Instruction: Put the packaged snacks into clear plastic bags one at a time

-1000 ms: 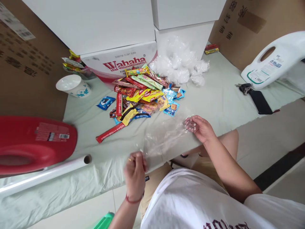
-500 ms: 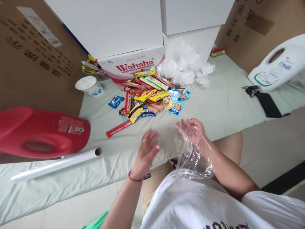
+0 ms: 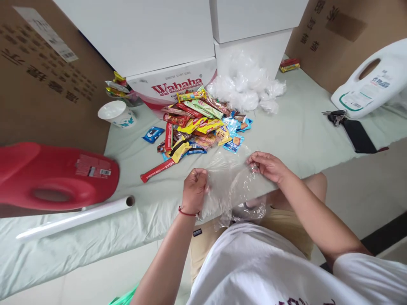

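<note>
A clear plastic bag (image 3: pixel 230 184) is stretched between my two hands at the table's front edge, its lower part hanging over my lap. My left hand (image 3: pixel 194 190) is closed on the bag's left side, with a red cord round the wrist. On the other side, my right hand (image 3: pixel 267 166) pinches the bag between thumb and fingers. Just beyond the bag lies a pile of wrapped snacks (image 3: pixel 193 123) in red, yellow, green and blue packets. One long red snack bar (image 3: pixel 157 170) sticks out of the pile towards the left.
Crumpled clear plastic bags (image 3: pixel 244 87) lie behind the pile, against white boxes (image 3: pixel 140 29). A paper cup (image 3: pixel 117 114), a red jug (image 3: pixel 60 176) and a white roll (image 3: pixel 76 217) are at left. At right are a white detergent bottle (image 3: pixel 372 82), keys (image 3: pixel 335 117) and a black phone (image 3: pixel 359 136).
My left hand, open before, has closed on the bag's left side. My right hand has shifted slightly right, and the bag is now spread between both hands.
</note>
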The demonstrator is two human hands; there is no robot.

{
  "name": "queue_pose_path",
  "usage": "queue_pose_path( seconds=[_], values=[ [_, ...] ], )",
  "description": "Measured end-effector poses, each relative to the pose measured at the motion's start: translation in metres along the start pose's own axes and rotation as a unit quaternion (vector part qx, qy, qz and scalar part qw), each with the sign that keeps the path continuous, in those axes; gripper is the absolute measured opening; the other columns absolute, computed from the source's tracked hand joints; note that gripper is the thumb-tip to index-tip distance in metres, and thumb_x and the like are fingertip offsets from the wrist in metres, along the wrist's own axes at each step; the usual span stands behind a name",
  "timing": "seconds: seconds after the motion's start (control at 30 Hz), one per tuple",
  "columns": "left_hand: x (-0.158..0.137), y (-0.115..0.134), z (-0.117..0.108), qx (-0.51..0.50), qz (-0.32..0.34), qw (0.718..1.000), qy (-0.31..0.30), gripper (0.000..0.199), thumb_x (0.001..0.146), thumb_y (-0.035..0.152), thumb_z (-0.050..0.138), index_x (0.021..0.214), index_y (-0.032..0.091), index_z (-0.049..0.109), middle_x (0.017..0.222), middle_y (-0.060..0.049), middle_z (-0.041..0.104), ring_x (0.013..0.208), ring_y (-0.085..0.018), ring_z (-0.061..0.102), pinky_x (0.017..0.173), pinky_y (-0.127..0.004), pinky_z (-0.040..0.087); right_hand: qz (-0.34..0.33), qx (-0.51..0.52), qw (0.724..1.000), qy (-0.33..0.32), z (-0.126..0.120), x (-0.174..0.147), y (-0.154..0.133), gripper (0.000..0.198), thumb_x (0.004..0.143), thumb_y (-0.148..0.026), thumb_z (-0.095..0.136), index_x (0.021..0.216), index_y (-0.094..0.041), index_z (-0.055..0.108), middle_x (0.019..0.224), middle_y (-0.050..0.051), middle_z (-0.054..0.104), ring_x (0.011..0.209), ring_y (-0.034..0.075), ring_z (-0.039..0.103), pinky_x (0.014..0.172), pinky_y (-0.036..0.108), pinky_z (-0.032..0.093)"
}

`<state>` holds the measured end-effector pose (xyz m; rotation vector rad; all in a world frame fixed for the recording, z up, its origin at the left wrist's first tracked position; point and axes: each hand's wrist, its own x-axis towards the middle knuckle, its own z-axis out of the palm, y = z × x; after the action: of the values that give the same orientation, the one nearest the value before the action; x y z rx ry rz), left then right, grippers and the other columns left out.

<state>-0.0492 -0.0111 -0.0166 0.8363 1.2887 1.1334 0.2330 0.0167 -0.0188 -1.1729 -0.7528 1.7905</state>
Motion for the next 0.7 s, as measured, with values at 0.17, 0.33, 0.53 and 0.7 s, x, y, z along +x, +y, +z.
queue_pose_path(
  seconds=[0.17,0.33,0.53,0.7],
  values=[
    [0.017,-0.001,-0.033,0.142,0.033,0.983,0.116,0.031,0.084,0.052,0.069,0.083,0.023,0.058,0.048,0.010,0.044,0.038,-0.011,0.040,0.042,-0.024,0.032,-0.007,-0.128,0.991,0.035,-0.003,0.026,-0.002,0.044,0.064,-0.053,0.089,0.079,-0.018,0.067,0.078,0.000,0.067,0.058,0.009,0.051,0.050,0.022,0.039],
    [0.040,0.011,-0.052,0.260,0.018,0.958,0.121,0.024,0.083,0.045,0.067,0.079,0.022,0.061,0.048,0.008,0.049,0.038,-0.012,0.043,0.042,-0.025,0.031,-0.077,-0.251,0.962,0.072,-0.003,0.044,0.001,0.033,0.076,-0.053,0.076,0.079,-0.021,0.068,0.062,-0.003,0.057,0.053,0.011,0.044,0.049,0.026,0.033],
    [0.070,0.022,-0.069,0.318,0.027,0.941,0.115,0.025,0.080,0.045,0.068,0.086,0.021,0.061,0.058,0.006,0.052,0.047,-0.014,0.046,0.051,-0.027,0.037,-0.177,-0.433,0.875,0.125,-0.005,0.044,0.005,0.025,0.090,-0.042,0.059,0.084,-0.021,0.071,0.068,0.000,0.064,0.064,0.017,0.053,0.062,0.029,0.038],
    [0.040,0.041,-0.049,0.429,0.195,0.830,0.300,0.031,0.073,0.029,0.071,0.100,0.018,0.061,0.103,-0.009,0.063,0.091,-0.024,0.060,0.087,-0.040,0.050,-0.213,-0.510,0.822,0.141,0.002,0.039,0.008,0.025,0.096,-0.036,0.052,0.090,-0.022,0.072,0.081,0.005,0.072,0.072,0.020,0.061,0.070,0.031,0.041]
  ],
)
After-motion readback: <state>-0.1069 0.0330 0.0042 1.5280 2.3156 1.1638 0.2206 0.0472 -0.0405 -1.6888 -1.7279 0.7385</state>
